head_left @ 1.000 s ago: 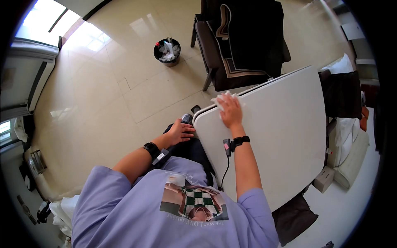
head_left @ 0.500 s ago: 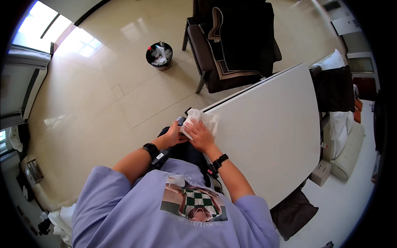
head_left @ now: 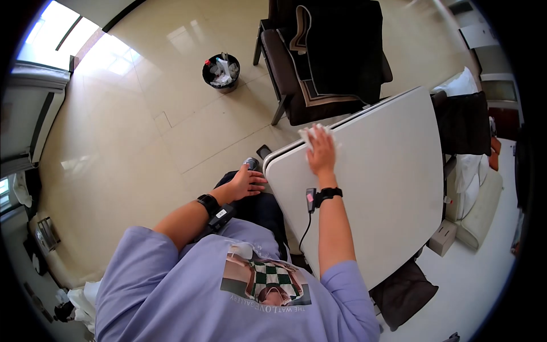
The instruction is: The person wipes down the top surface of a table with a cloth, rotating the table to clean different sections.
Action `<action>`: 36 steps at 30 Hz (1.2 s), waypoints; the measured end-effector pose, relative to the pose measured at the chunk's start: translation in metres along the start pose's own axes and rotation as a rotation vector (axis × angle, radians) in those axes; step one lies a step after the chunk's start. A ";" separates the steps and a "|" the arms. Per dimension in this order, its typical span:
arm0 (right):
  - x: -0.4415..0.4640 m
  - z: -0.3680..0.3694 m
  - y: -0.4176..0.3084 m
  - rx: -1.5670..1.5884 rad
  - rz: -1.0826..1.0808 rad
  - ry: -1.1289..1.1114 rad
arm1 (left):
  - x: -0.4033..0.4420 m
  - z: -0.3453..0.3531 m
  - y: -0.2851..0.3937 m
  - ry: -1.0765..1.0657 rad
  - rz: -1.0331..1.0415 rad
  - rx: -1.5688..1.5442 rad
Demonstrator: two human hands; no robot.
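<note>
My right hand (head_left: 321, 151) lies over a crumpled white tissue (head_left: 306, 134) and presses it against the white table (head_left: 373, 188), close to the far edge. Part of the tissue sticks out past the fingers; the rest is covered by the hand. Beside the table's rounded near-left corner is my left hand (head_left: 247, 181), palm turned inward, fingers apart and holding nothing. A black band with a small device sits on each wrist.
A black bin (head_left: 221, 73) with rubbish stands on the tiled floor. Beyond the table is a brown chair (head_left: 283, 71) draped with a dark blanket (head_left: 347, 51). A dark cushion (head_left: 404, 293) and a cardboard box (head_left: 442, 237) lie at the table's right side.
The tissue has left the space between both hands. My right hand has carried it forward and right onto the table by the far edge. My left hand stays near the corner, now bare.
</note>
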State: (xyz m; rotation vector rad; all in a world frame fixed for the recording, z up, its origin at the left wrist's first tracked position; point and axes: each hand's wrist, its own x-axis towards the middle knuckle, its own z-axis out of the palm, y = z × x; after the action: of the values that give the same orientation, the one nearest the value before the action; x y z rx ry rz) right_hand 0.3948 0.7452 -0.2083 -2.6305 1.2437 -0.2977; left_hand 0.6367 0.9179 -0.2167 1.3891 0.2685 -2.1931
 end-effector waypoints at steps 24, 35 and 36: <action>-0.158 -0.013 -0.093 0.265 -0.354 -0.485 | 0.012 0.007 0.063 0.044 0.198 0.221; -0.087 -0.002 -0.084 0.230 -0.438 -0.384 | 0.045 0.012 0.070 -0.017 0.185 0.357; -0.086 0.001 -0.081 0.242 -0.429 -0.382 | 0.046 0.014 0.072 -0.016 0.197 0.406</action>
State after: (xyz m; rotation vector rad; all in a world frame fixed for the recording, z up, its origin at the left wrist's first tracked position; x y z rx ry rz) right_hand 0.4007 0.8622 -0.1941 -2.5534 0.4887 -0.0043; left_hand 0.6485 0.8364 -0.2429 1.5296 -0.3257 -2.1669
